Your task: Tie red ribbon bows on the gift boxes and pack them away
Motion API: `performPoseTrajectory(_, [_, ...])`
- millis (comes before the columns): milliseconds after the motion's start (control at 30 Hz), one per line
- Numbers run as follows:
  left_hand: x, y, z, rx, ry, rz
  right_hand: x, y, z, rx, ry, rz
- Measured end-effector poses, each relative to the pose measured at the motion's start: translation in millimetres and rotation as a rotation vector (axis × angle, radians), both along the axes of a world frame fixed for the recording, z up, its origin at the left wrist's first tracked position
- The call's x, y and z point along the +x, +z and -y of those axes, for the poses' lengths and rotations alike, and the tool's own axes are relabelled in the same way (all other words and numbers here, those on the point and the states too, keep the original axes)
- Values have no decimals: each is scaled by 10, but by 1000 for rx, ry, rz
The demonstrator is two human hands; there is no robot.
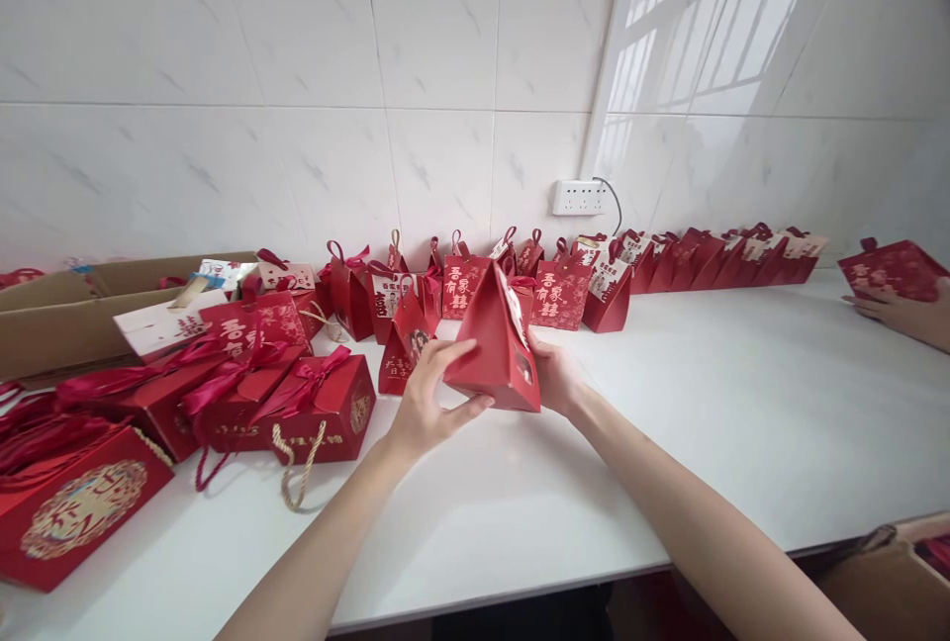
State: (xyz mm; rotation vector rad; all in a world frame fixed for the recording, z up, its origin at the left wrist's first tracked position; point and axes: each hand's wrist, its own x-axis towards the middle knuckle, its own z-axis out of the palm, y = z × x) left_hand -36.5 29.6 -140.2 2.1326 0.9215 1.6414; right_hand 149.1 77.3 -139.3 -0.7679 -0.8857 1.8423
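Between my two hands is a red gift box [490,344] with a peaked top and a white printed panel on its right side, tilted a little over the white table. My left hand [430,389] grips its left side, thumb along the lower edge. The fingers of my right hand [558,376] are partly hidden behind the box's right side. Just behind stands a smaller red box [401,349] with a loop on top. Red boxes with gold print [541,295] and white-fronted boxes [609,285] stand behind it.
Red ribbon-tied boxes [319,413] with rope handles crowd the left side, before an open cardboard carton [59,320]. Several boxes [712,260] line the wall under a power strip [579,197]. At right, another person's hand [905,315] holds a red box [891,270]; a carton [891,582] sits below.
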Motion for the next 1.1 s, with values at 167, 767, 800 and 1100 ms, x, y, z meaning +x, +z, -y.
performPoseTrajectory(167, [-15,-23,11,141,-12,-184,54,-69,-54,55,-21,20])
performPoseTrajectory(767, [52,-173,-179,-786,-307,502,184,416,357,-35,-94,323])
performPoseTrajectory(800, [55,-170,-163,-759,-312,510,228,397,391,-8,-100,313])
performPoseTrajectory(1100, [81,-148,-119,-587,-301,331,804,54,1048,341,-444,473])
